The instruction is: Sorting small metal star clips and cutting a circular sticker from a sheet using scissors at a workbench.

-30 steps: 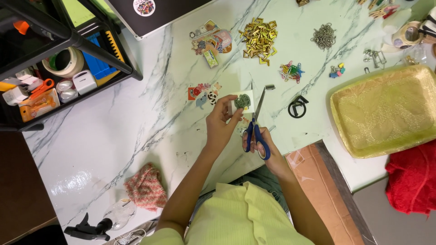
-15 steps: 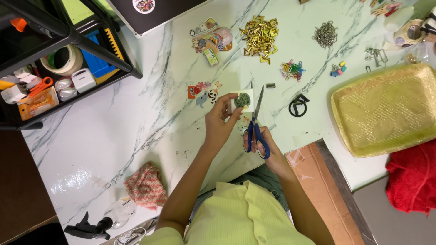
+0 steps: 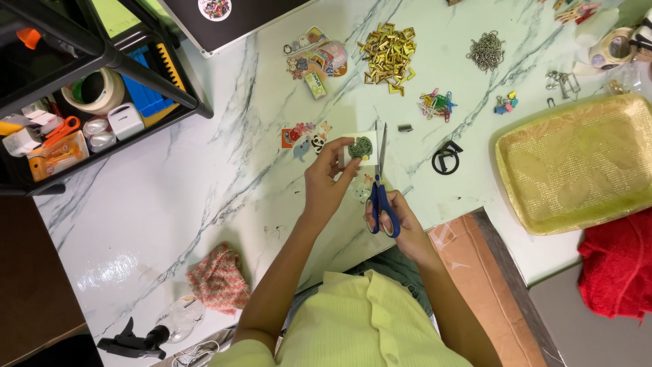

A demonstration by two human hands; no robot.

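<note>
Marble table [image 3: 204, 204]; gold tray [image 3: 577, 163] seemingly empty.

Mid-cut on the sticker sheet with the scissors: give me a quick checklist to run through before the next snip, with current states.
1. Left hand grips the small white sheet with the green sticker: ok.
2. Right hand is in the blue scissors handles: ok.
3. Blades sit at the sheet's right edge, pointing away from the body: ok.
4. Left fingertips are off the blade line: cannot tell, they are close.
5. Loose stickers beside the sheet stay out of the cut: ok.
</note>
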